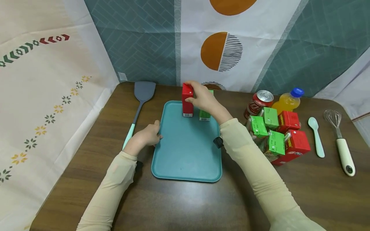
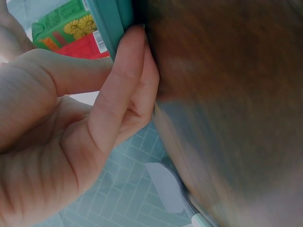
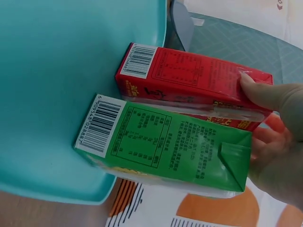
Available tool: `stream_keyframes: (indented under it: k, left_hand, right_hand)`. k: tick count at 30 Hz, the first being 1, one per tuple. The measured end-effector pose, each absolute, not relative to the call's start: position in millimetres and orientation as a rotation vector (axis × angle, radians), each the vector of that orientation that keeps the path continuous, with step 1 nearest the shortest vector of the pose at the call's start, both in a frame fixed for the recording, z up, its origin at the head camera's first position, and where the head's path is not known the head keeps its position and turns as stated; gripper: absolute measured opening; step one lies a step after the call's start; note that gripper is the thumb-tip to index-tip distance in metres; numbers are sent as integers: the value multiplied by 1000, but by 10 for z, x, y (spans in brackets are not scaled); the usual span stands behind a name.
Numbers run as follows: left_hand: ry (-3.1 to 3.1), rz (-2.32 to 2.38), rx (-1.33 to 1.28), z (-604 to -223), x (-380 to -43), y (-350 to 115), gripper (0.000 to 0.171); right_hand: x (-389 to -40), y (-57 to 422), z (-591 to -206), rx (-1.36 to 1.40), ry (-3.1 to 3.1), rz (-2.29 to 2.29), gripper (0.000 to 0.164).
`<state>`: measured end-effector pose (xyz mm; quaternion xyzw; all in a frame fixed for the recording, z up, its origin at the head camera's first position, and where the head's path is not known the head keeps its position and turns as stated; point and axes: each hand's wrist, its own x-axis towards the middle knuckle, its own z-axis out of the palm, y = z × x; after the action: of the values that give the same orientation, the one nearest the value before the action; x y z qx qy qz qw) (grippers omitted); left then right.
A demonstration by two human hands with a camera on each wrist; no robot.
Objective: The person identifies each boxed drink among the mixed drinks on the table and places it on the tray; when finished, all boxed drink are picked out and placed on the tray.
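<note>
Blue-green tray (image 1: 186, 150): left hand (image 1: 147, 134) pinches its left rim, apparently steadying it; right hand (image 1: 204, 98) grips red carton (image 1: 187, 104) upright at the tray's far end beside green carton (image 1: 205, 115), presumably aligning them.

Tray (image 1: 188, 147) plain teal. Red carton (image 3: 194, 85), green carton (image 3: 165, 144): white barcode patches, black stripes. Bench (image 1: 202, 205) brown, wood-grained. Spatula (image 1: 144, 91) grey, mint handle (image 1: 129, 135). Spoon (image 1: 317, 138) mint. Whisk handle (image 1: 345, 157) cream. Bottle (image 1: 286, 102) orange, cap (image 1: 297, 92) blue. Can (image 1: 256, 104) red, silver top. Backdrop cloth (image 1: 190, 48): teal brick pattern, white band, orange circles (image 1: 213, 51). Sleeves (image 1: 251, 154) cream.
</note>
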<state>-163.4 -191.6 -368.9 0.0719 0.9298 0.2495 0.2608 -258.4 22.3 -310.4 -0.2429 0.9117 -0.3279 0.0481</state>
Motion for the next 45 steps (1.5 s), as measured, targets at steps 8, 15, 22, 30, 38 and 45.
stream_keyframes:
  k: [8,15,22,30,38,45]
  left_hand:
    - [2533,657,194,-3665,-1629,-1919,59]
    - [2519,664,194,-3685,-1629,-1920,62]
    - [2516,665,188,-3709,-1625,-1909,63]
    - [2534,664,230,-3721,-1640,-1909,55]
    - [2513,689,211,-3720,-1635,-1931,61]
    - [2519,686,219,-3727,-1646,-1912,54]
  right_hand:
    - [-2566,253,-3068,-885,2780,-888,65]
    - [-2516,279,-3078,-895,2778,-834,66]
    - [-2309,434,-3029,-945,2815,-953,66]
    - [-1699,725,-2831,-1212,2932,-1331,45]
    - [-1335,1208,-2812,-1319,3048,-1196,51]
    - [-1208,1978,-2781,-1153,3143,-861,57]
